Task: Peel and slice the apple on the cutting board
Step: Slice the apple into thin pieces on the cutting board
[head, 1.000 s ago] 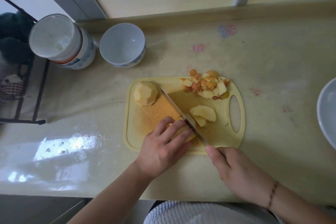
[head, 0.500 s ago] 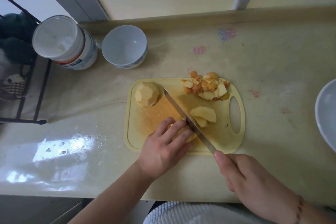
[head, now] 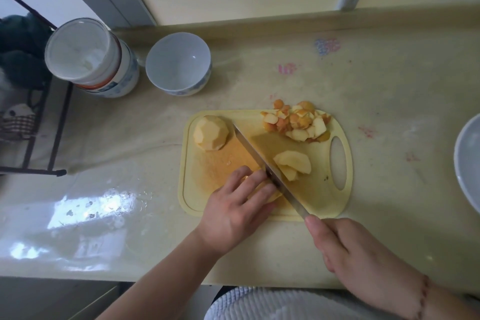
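Lying flat on the pale shiny surface [head: 259, 65]: a yellow plastic cutting board [head: 322, 200] with an oval handle hole on its right.

Sitting at the board's far left corner: a round peeled apple half [head: 211, 132]. Lying just right of the blade: two pale peeled apple wedges [head: 293, 165], touching each other. Piled at the board's far edge: small red and white apple peel bits [head: 297, 122].

Pressing down on a pale apple piece [head: 262, 191] near the board's front edge: the left hand [head: 235, 212], fingers [head: 255, 182] curled over it, right beside the blade.

Gripping the handle of a long silver kitchen knife [head: 262, 161]: the right hand [head: 345, 248], fingers wrapped tight, first finger lying along the top. Slanting across the board, tip near the apple half.

Standing at the back left: a white plastic tub [head: 88, 60] and, just beside it, a white and blue china bowl [head: 179, 63].
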{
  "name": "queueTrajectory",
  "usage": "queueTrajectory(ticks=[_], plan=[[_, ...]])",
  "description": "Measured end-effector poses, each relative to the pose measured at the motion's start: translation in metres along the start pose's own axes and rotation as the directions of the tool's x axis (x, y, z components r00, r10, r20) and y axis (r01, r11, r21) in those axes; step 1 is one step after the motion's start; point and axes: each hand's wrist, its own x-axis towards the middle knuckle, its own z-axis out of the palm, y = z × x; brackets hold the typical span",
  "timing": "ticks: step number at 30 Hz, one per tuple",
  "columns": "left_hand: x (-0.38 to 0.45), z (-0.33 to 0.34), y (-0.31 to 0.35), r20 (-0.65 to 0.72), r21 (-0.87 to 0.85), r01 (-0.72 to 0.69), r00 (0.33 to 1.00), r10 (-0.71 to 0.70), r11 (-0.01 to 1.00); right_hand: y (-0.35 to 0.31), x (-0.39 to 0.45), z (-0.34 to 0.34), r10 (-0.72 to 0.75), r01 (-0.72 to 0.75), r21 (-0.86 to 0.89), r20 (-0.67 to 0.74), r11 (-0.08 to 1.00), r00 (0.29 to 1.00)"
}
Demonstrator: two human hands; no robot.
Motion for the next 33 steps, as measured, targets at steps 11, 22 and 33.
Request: queueTrajectory(ticks=[11, 22, 33], plan=[[0.001, -0.001, 0.0, -0.012, 0.013, -0.006, 1.0, 0.007, 1.0, 0.0, 0.018, 0.008, -0.055, 0.056, 0.02, -0.078, 0.998, 0.995], [0.001, 0.0, 0.0, -0.015, 0.015, -0.004, 1.0, 0.005, 1.0, -0.003, -0.007, -0.002, -0.036, 0.036, 0.015, -0.033, 0.999, 0.999], [-0.001, 0.001, 0.001, -0.021, 0.018, 0.005, 1.0, -0.005, 1.0, -0.01, -0.013, 0.002, -0.042, 0.037, -0.064, -0.072, 0.997, 0.997]])
